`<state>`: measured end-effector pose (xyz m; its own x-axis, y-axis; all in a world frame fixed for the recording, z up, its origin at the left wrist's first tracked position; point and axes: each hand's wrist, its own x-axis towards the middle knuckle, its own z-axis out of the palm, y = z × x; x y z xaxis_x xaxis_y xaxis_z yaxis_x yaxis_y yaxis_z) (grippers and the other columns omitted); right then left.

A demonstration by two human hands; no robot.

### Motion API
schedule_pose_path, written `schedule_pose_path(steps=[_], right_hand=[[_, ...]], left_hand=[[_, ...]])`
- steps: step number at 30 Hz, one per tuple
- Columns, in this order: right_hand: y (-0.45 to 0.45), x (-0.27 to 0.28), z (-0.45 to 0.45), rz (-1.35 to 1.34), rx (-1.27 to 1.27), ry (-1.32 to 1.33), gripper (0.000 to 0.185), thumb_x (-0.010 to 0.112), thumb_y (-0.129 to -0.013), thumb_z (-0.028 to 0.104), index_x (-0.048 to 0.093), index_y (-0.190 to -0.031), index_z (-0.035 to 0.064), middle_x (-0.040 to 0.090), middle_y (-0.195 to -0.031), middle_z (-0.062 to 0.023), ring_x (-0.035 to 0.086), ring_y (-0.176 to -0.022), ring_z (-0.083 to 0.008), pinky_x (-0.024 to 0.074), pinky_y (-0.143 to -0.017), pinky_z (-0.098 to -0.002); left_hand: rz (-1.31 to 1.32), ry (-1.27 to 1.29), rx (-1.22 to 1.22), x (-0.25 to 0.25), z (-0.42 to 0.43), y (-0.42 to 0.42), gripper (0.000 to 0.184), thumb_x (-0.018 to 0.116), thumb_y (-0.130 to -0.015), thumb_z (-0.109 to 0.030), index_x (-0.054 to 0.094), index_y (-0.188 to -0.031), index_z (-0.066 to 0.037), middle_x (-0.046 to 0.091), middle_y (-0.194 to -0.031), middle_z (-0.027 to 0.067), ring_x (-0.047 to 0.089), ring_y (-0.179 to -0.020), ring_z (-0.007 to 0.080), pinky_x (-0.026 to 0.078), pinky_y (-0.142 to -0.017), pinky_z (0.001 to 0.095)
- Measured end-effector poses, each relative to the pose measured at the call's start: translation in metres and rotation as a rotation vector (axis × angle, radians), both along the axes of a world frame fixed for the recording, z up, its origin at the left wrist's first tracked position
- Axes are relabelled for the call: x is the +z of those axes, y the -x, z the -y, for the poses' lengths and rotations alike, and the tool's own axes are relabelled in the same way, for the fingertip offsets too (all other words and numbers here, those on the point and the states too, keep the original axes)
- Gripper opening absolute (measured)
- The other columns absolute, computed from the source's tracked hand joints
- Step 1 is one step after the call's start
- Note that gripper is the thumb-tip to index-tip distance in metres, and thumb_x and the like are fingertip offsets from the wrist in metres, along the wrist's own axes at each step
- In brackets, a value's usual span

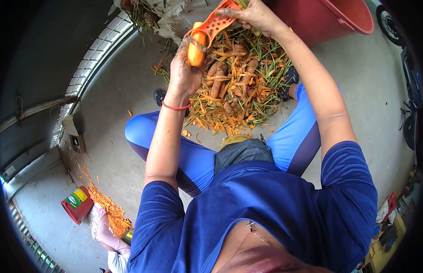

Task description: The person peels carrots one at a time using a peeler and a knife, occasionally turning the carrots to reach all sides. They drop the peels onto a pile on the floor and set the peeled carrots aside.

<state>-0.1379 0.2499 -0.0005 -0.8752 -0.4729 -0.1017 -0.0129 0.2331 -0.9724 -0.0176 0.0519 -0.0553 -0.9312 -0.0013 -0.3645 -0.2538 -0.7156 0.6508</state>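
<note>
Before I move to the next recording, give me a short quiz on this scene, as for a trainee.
1. True or false: the left hand holds the peeled carrot.
2. Which does the right hand hold?
A) a knife
B) an orange tool with holes
C) a brush
3. Fill in the colour: the band round the left wrist is ____.

Key: 1 true; 2 B; 3 red.

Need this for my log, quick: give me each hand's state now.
Left hand: holding a peeled carrot.
Right hand: gripping the orange peeler.
</note>
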Motion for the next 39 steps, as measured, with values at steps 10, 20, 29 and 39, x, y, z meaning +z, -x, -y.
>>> schedule_pose_path(steps=[10,20,29,39], right_hand=[[-0.004,-0.025,0.008,-0.289,0.118,0.283,0.025,0.077,-0.082,0.026,0.066,-0.091,0.0051,0.062,-0.077,0.0016,0.058,-0.073,-0.0077,0.0485,-0.068,-0.0265],[0.021,-0.009,-0.027,0.049,-0.18,0.13,0.024,0.077,-0.082,0.025,0.064,-0.091,0.0081,0.057,-0.072,0.0031,0.043,-0.047,-0.004,0.0306,-0.039,-0.0204],[0.002,-0.239,-0.087,0.22,-0.073,-0.566,0.057,0.064,-0.084,0.056,0.063,-0.107,0.0045,0.067,-0.102,-0.0131,0.063,-0.099,-0.0256,0.0442,-0.094,-0.0421],[-0.08,-0.014,-0.03,-0.435,0.002,-0.28,0.069,0.037,-0.093,0.066,0.051,-0.106,0.0,0.06,-0.069,-0.0152,0.065,-0.074,-0.0276,0.0501,-0.074,-0.042]], left_hand=[[0.012,-0.108,0.019,-0.01,0.006,0.004,0.035,0.044,-0.101,-0.027,0.047,-0.12,0.002,0.057,-0.108,0.0171,0.06,-0.091,0.027,0.056,-0.073,0.0327],[-0.007,-0.147,-0.173,-0.002,0.005,-0.001,0.036,0.045,-0.101,-0.034,0.049,-0.121,-0.005,0.058,-0.103,0.0096,0.056,-0.09,0.0192,0.05,-0.073,0.0295],[0.082,0.001,-0.179,0.001,0.006,-0.01,0.04,0.055,-0.096,-0.034,0.05,-0.122,-0.004,0.058,-0.104,0.0093,0.058,-0.087,0.0188,0.052,-0.07,0.0333],[-0.413,1.125,-0.087,-0.011,-0.007,-0.017,0.045,0.07,-0.089,-0.022,0.051,-0.126,-0.005,0.057,-0.099,-0.0002,0.052,-0.083,0.0056,0.045,-0.073,0.0201]])
